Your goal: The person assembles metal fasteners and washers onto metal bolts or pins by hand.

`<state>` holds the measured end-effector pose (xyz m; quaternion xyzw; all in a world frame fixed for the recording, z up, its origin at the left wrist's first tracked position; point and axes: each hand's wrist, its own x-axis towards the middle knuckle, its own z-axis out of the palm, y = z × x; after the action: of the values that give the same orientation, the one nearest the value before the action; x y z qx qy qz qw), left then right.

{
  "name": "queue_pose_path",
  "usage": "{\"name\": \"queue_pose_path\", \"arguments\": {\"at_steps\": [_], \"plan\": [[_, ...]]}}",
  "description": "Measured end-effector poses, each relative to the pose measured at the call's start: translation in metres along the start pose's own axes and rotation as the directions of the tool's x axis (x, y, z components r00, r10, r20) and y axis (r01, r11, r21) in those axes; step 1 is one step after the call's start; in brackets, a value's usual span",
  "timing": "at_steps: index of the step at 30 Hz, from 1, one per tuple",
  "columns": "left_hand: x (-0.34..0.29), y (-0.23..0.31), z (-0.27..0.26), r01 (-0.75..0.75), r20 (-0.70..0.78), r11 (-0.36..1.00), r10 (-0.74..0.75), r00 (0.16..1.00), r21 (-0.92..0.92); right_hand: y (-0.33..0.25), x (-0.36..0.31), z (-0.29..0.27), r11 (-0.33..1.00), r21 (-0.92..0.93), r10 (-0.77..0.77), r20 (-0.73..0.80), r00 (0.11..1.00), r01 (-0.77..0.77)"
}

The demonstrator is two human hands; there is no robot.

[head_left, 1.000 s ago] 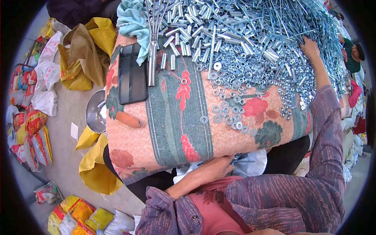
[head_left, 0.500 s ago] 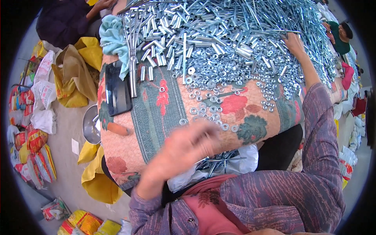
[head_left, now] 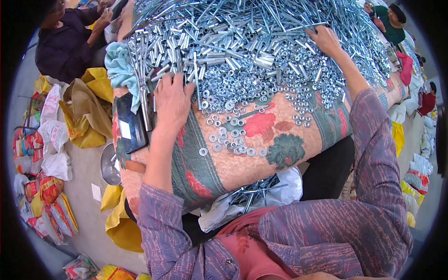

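Two hands flat, open: left hand (head_left: pixel 172 100) on shiny sleeves (head_left: pixel 186 56) | right hand (head_left: pixel 325 41) on rods (head_left: pixel 289 18)

The scene is bright and evenly lit by soft daylight, with only faint shadows under the left hand (head_left: pixel 171 100) and no hard-edged ones on the flowered cloth (head_left: pixel 261 144). The heap of metal tubes and washers (head_left: pixel 242 51) throws back many small white glints, so its shiny parts blend together and single pieces are hard to pick out toward the top. The fisheye lens bends straight edges near the rim, squeezes the people and bags at the sides, and leaves black corners around a round picture; the centre is sharp, the edges softer.
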<state>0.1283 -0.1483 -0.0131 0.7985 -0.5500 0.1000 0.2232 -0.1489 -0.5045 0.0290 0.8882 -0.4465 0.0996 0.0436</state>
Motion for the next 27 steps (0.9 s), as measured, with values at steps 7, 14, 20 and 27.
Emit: {"name": "queue_pose_path", "arguments": {"at_steps": [7,14,20,27], "plan": [[-0.042,0.014,-0.022,0.074,0.041,0.995,-0.072,0.997,-0.062,-0.108,-0.002,-0.015,0.944,0.142,-0.277,-0.149,0.949,0.298],[-0.084,0.045,-0.034,-0.021,0.008,0.999,0.021,1.0,-0.042,-0.196,-0.01,-0.012,0.823,0.165,-0.521,-0.164,0.838,0.544],[-0.087,0.039,-0.033,-0.026,-0.041,0.989,0.021,0.999,-0.148,-0.196,-0.01,0.007,0.758,0.001,-0.652,-0.056,0.756,0.653],[-0.088,0.038,-0.03,-0.014,-0.08,0.992,0.004,0.997,-0.126,-0.185,0.032,-0.011,0.71,0.552,-0.306,-0.317,0.898,0.437]]}}
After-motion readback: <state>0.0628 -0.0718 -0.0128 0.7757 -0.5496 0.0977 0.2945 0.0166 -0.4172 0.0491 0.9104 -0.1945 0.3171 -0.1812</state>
